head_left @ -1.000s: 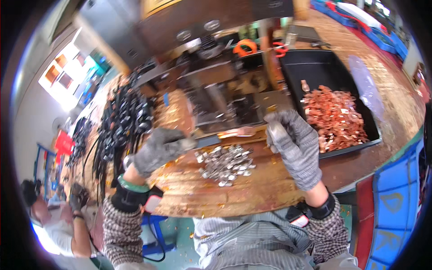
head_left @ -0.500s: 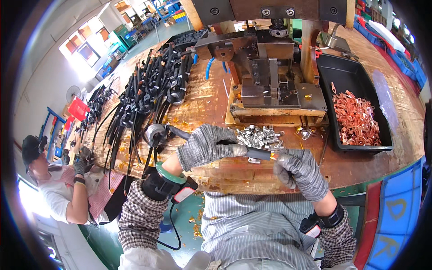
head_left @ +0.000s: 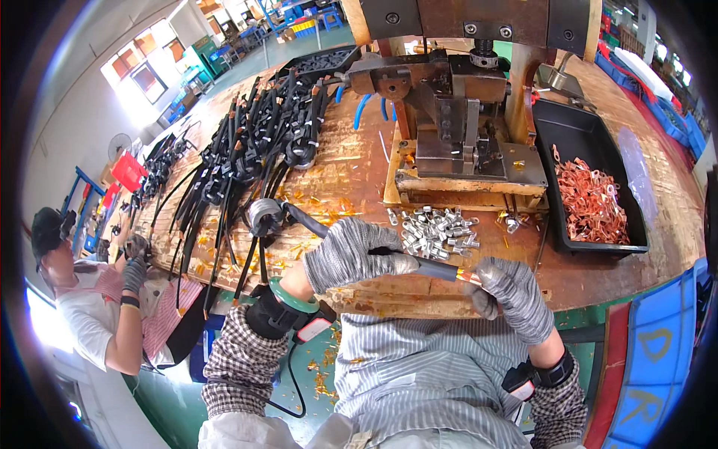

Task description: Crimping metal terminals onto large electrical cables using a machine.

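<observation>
Your left hand (head_left: 351, 254) is closed around the black cable (head_left: 419, 263); its bared copper end (head_left: 470, 277) juts right into your right hand's (head_left: 516, 295) pinching fingertips.

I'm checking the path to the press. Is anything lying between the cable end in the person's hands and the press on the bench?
Yes. A pile of silver terminal lugs lies on the wooden bench between the cable end, held by the left hand and right hand, and the press.

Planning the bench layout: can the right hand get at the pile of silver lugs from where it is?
Probably yes: the right hand pinches the black cable end beside the silver lugs, nothing between, but its fingers are occupied.
</observation>
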`<action>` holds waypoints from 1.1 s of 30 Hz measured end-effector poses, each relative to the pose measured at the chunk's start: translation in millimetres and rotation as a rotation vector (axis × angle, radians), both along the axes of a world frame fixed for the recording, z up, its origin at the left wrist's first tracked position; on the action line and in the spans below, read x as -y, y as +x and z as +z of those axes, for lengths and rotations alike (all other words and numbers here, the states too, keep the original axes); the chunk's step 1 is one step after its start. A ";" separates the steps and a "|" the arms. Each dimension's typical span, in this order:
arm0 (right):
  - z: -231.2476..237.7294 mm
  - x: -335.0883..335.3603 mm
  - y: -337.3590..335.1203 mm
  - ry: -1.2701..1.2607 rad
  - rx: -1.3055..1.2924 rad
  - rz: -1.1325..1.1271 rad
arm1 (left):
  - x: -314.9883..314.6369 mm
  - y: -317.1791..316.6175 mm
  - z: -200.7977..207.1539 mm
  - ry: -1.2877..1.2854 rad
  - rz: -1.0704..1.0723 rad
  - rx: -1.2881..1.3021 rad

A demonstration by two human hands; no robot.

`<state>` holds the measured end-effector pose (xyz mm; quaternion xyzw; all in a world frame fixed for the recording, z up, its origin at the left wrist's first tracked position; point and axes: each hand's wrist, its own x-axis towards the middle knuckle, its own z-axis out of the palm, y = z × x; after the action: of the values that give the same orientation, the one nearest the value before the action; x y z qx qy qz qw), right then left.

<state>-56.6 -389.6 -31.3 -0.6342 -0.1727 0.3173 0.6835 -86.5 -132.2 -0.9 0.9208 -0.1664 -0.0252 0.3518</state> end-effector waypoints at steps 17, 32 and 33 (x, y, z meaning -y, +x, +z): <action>-22.0 2.1 -22.6 -0.130 0.263 -0.176 | -49.0 -9.3 4.8 0.212 0.284 0.346; -39.8 44.9 -39.9 0.323 0.207 -0.438 | -140.1 -52.0 -1.7 0.002 0.674 0.045; -45.6 57.1 -40.6 0.719 -0.023 -0.510 | -130.6 -61.4 3.2 -0.185 0.652 0.081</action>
<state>-97.2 -446.6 -76.9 -0.3747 -0.1025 0.0653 0.9192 -147.8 -1.6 2.2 0.8901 0.1213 0.1403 0.4164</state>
